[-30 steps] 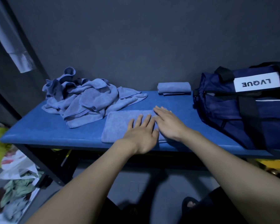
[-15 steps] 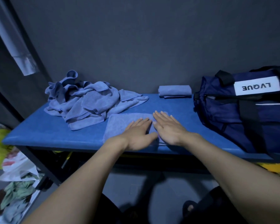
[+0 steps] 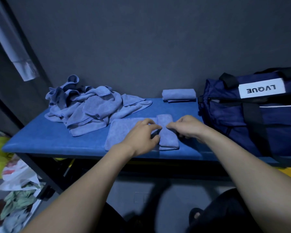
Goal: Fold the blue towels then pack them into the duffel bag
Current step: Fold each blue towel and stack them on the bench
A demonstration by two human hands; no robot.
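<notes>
While both hands, left hand [image 3: 141, 133] and right hand [image 3: 188, 127], pinch the towel [image 3: 166, 137] fold between them, folding is underway; next, turning it leftward over the flat part

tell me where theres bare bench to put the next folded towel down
Bare bench shows at the front left, before the crumpled towel pile, and mid-back between that pile and the folded towel. The front middle is crowded: both hands grip the towel being folded. The duffel bag fills the right end.
</notes>
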